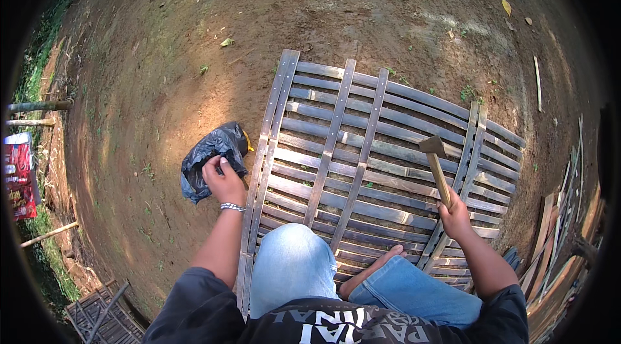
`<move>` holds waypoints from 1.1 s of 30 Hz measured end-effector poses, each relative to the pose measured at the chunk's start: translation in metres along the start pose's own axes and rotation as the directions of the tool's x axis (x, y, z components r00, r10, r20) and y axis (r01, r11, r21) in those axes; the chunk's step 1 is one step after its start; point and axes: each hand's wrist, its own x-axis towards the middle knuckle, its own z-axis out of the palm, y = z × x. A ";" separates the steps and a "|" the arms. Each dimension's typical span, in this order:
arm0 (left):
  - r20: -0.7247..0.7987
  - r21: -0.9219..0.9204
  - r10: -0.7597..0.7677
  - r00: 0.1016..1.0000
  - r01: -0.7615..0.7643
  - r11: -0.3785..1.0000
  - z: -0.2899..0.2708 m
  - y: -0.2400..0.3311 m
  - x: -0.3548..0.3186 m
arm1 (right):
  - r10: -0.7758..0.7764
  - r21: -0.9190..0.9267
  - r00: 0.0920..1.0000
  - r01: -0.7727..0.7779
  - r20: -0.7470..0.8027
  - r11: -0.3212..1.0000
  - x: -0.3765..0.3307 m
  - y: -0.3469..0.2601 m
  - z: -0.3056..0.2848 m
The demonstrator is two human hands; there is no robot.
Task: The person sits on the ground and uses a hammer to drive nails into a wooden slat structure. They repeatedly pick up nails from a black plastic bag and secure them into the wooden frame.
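Observation:
My left hand point(223, 182), with a chain bracelet at the wrist, is at the mouth of a crumpled black plastic bag point(217, 140) on the dirt to the left. Its fingers curl together against the dark plastic, and what they pinch, if anything, is hidden. On the right, my right hand point(457, 218) grips the wooden handle of a hatchet point(440, 172), whose dark metal head points up and away from me. The hatchet is held above a slatted bamboo panel point(365, 125) lying on the ground, with long slats crossed by nailed strips.
My jeans-clad knees point(294, 266) and a bare foot point(381, 268) are over the panel's near part. Loose wooden strips point(550, 240) lie at the right. Bamboo poles point(40, 106) and a red printed sheet point(21, 176) are at the far left, a slatted bamboo frame point(103, 315) lower left.

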 end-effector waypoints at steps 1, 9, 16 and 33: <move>0.038 0.060 -0.109 0.993 0.107 0.992 -0.005 -0.024 0.015 | -0.005 0.009 1.000 0.005 -0.008 1.000 0.002 -0.003 0.005; 0.408 0.573 -0.236 0.882 -0.046 0.818 -0.003 -0.058 0.058 | 0.102 -0.026 0.993 -0.100 0.052 0.995 -0.002 -0.047 0.008; 0.497 0.662 -0.308 0.811 -0.125 0.739 0.003 -0.035 0.069 | 0.052 -0.073 0.995 -0.046 0.080 0.996 -0.007 -0.046 0.011; 0.554 0.644 -0.301 0.776 -0.171 0.745 0.002 -0.029 0.076 | 0.053 -0.094 0.994 -0.044 0.095 0.995 -0.022 -0.048 0.018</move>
